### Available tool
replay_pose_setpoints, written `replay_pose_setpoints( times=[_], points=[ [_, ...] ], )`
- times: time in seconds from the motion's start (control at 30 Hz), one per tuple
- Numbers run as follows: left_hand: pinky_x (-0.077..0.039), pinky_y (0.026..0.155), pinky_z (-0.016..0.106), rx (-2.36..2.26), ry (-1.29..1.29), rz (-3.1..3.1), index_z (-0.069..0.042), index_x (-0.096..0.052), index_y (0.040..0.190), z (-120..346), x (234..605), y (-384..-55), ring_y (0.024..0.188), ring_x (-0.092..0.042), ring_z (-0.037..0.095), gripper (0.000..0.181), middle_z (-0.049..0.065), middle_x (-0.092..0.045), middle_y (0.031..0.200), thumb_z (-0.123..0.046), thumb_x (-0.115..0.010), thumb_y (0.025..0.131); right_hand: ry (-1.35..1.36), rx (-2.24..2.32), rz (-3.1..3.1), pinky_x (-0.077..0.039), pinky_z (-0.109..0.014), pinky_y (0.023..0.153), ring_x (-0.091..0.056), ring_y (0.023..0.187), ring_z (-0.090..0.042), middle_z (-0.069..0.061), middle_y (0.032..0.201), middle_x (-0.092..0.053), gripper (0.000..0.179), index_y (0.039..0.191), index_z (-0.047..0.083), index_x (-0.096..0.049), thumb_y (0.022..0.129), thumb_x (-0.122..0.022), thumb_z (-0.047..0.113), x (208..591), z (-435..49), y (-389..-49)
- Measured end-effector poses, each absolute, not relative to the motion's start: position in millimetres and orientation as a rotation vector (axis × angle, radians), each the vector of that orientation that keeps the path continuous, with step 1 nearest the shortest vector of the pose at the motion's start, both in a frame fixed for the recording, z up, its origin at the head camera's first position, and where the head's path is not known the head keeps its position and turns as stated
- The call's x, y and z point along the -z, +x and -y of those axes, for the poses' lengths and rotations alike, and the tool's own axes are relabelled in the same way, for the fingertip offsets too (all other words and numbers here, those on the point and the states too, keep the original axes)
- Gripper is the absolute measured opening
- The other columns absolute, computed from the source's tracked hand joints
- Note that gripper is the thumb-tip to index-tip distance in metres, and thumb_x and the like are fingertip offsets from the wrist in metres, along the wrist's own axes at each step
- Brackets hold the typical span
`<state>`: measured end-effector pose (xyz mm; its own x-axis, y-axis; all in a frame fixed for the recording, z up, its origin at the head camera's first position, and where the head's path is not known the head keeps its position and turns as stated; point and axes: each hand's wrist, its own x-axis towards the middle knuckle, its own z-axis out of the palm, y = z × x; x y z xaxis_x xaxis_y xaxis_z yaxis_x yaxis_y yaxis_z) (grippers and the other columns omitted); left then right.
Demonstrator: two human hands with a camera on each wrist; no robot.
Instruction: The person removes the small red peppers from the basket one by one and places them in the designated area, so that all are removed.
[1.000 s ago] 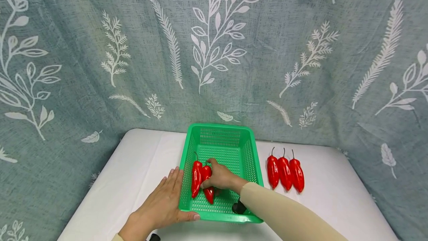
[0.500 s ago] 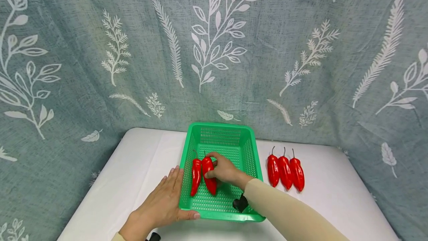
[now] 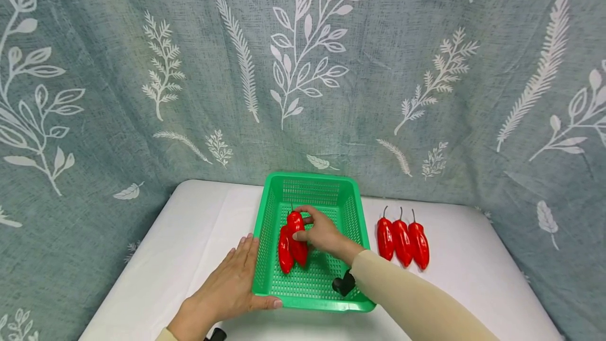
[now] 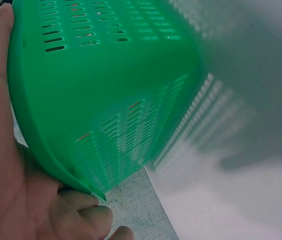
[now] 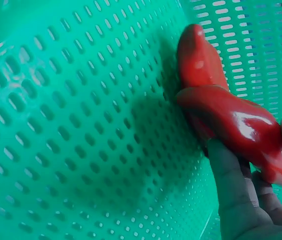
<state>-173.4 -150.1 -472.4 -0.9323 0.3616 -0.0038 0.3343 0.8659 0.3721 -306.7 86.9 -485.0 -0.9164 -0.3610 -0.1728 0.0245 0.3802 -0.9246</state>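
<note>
In the head view, a green plastic basket (image 3: 357,225) stands on the white table. My right hand (image 3: 322,230) is inside it and grips a glossy red pepper (image 3: 296,238), thumb on its near side and fingers round the far side. A second red pepper (image 3: 284,251) lies against its left side. In the right wrist view the held pepper (image 5: 236,125) crosses in front of the other pepper (image 5: 198,60); whether my fingers also touch that one is hidden. My left hand (image 3: 224,280) rests on the basket's front left corner, fingers straight along the left side, thumb on the front rim.
Three more red peppers (image 3: 402,241) lie side by side on the table right of the basket, stems pointing away. A leaf-patterned grey-green curtain (image 3: 303,93) hangs behind the table (image 3: 203,225). A small black device (image 3: 344,283) is at my right wrist.
My right hand has moved away from me inside the basket, carrying its pepper. The second pepper has shifted right, closing the gap between them. My left hand has stayed in place.
</note>
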Motion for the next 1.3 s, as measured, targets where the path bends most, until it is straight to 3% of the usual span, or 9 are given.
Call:
replay_pose_setpoints(
  times=[0.33, 0.57, 0.83, 1.3],
  points=[
    [-0.027, 0.129, 0.057, -0.579, 0.541, -2.966, 0.009, -0.022, 0.164, 149.8, 473.5, -172.1, 0.161, -0.021, 0.043, 0.14, 0.027, -0.021, 0.172, -0.089, -0.068, 0.075, -0.311, 1.574, -2.36, -0.066, -0.045, 0.063, -0.072, 0.091, -0.029, -0.024, 0.132, -0.06, 0.067, 0.149, 0.018, -0.055, 0.089, -0.079, 0.002, 474.8, -90.6, -303.7],
    [-0.027, 0.129, 0.057, -0.585, 0.54, -2.968, 0.009, -0.022, 0.164, 149.5, 473.8, -172.1, 0.161, -0.021, 0.043, 0.14, 0.026, -0.021, 0.173, -0.089, -0.068, 0.075, -0.305, 1.582, -2.404, -0.066, -0.049, 0.064, -0.073, 0.087, -0.028, -0.023, 0.132, -0.062, 0.066, 0.148, 0.019, -0.057, 0.088, -0.08, 0.001, 467.2, -95.2, -302.5],
    [-0.027, 0.129, 0.057, -0.572, 0.545, -2.984, 0.009, -0.022, 0.164, 149.5, 475.3, -172.2, 0.161, -0.021, 0.043, 0.139, 0.027, -0.021, 0.173, -0.089, -0.068, 0.075, -0.304, 1.514, -2.55, -0.063, -0.037, 0.064, -0.073, 0.101, -0.029, -0.02, 0.131, -0.064, 0.066, 0.148, 0.019, -0.057, 0.088, -0.081, 0.003, 455.9, -101.9, -296.4],
    [-0.028, 0.127, 0.06, -0.641, 0.567, -2.961, 0.01, -0.023, 0.163, 149.8, 473.6, -169.5, 0.16, -0.022, 0.045, 0.139, 0.028, -0.021, 0.172, -0.089, -0.066, 0.076, -0.308, 1.538, -2.593, -0.064, -0.039, 0.07, -0.07, 0.108, -0.03, -0.017, 0.133, -0.064, 0.067, 0.148, 0.022, -0.057, 0.088, -0.08, 0.004, 432.7, -122.2, -286.6]
  ],
)
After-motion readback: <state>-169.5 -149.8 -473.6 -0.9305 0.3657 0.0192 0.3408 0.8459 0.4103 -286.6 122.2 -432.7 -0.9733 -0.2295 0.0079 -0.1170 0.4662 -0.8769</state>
